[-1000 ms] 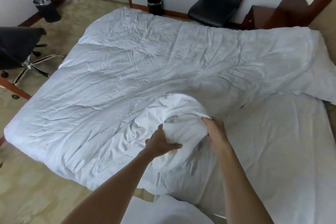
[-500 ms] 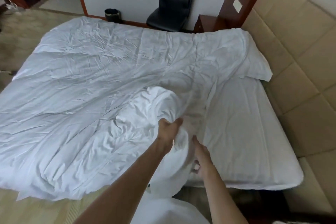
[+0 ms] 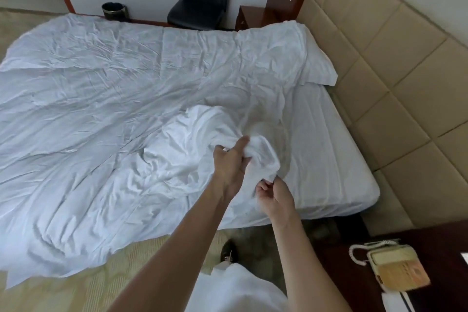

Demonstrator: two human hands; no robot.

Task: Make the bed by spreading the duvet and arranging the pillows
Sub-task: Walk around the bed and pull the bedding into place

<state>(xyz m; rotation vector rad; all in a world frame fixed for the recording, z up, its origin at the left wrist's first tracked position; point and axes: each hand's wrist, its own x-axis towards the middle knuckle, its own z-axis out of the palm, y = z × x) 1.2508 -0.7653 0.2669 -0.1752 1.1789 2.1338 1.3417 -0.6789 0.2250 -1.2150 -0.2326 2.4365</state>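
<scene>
Across the bed, the white duvet [image 3: 106,99] lies spread over most of the mattress, crumpled and creased, its near-left edge hanging off the side toward the carpet. Its far corner reaches up beside the padded headboard [image 3: 395,63], but the near corner at the head end is bunched into a rumpled mound, leaving a strip of the fitted sheet [image 3: 326,159] bare along the headboard side. By my judgement the spreading is perhaps half done: the bulk is laid out, yet this bunched corner must be drawn up toward the headboard and the whole smoothed. No pillows can be made out with certainty on the bed, so arranging them seems to remain.

The left hand [image 3: 231,162] is sunk into the mound, fingers curled round a fistful of the duvet fabric, with the forefinger stretched along the fold. The right hand [image 3: 274,194], just beside and below it, pinches a small tuck of the same fabric between thumb and fingertips; the other fingers are curled in. Both hands are therefore grasping the duvet, close together, seemingly feeling for its corner.

Further out, a black chair [image 3: 200,0] and a small dark bin [image 3: 114,10] stand by the far wall, and a cream telephone [image 3: 395,268] rests on the dark bedside table [image 3: 435,240] at the near right.
</scene>
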